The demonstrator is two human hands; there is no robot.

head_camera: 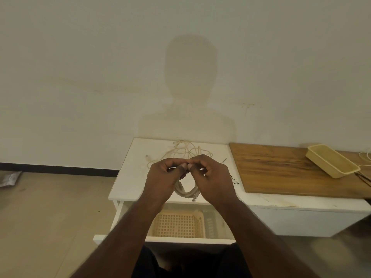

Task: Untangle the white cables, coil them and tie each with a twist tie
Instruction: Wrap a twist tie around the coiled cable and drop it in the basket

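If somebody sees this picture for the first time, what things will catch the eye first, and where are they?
First the two hands, left hand and right hand, meeting fingertip to fingertip over the white table, with a coiled white cable hanging under them. Behind them, a loose tangle of cables lies near the wall. On the right, a yellow tray sits on a wooden board.

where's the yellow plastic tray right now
In the head view the yellow tray sits far right, on the back of the wooden board, right of both hands.
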